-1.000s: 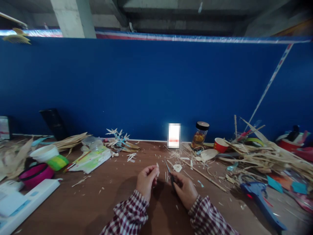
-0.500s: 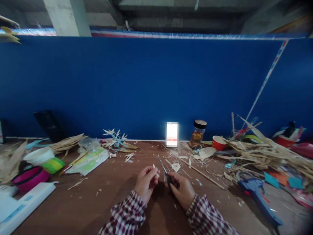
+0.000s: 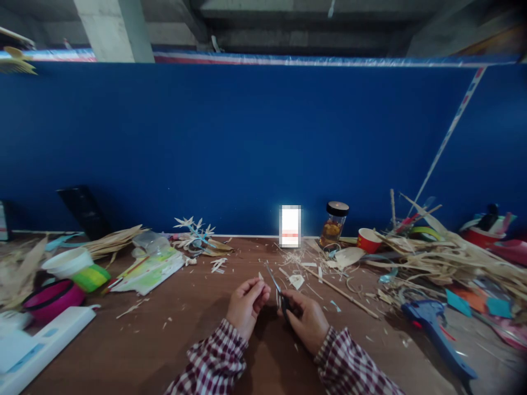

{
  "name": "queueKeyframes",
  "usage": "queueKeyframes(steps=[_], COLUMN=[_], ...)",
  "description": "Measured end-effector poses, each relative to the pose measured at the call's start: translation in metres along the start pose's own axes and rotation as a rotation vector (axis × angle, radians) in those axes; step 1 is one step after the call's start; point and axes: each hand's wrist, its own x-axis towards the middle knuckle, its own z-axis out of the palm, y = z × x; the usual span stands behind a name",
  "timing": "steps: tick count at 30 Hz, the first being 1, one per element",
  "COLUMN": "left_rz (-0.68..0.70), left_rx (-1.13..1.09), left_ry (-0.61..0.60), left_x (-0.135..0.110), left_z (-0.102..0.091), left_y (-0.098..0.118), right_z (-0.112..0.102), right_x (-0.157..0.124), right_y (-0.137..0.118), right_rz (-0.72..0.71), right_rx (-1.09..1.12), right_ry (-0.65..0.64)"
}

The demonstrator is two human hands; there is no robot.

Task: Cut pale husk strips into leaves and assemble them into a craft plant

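My left hand (image 3: 246,303) pinches a small pale strip of dried leaf (image 3: 261,276) between thumb and fingers, low in the middle of the brown table (image 3: 123,351). My right hand (image 3: 307,320) grips a pair of small scissors (image 3: 276,287), their blades pointing up and left, right beside the strip. Both hands are closed and almost touch. Checked red-and-white sleeves cover both forearms. Pale offcuts lie on the table around the hands.
A blue glue gun (image 3: 436,334) lies at the right by a heap of dried leaves (image 3: 448,258). A jar (image 3: 334,225), a red cup (image 3: 368,240) and a lit phone (image 3: 290,226) stand by the blue wall. Bowls (image 3: 53,299) and a white tray (image 3: 37,345) sit left.
The scissors' blades have swung left toward the strip in my left hand, and my hands have drawn closer together. The view shifted slightly.
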Motion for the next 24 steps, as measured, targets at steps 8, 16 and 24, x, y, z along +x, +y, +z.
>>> queueKeyframes(steps=[8,16,24], left_rz=[0.033,0.022,0.014], left_rx=[0.095,0.097,0.078], left_ry=[0.014,0.004,-0.017], left_x=[0.0008,0.0000,0.0001], left_z=[-0.0034,-0.0016,-0.0026], left_y=[0.0002,0.0010,0.0005], right_z=[0.0007,0.0043,0.0068], right_x=[-0.0026,-0.0018,-0.0019], right_y=[0.0002,0.0033,0.0057], right_rz=[-0.048,-0.047,-0.034], right_rx=[-0.062,-0.050,-0.042], right_ry=[-0.013,-0.014,-0.015])
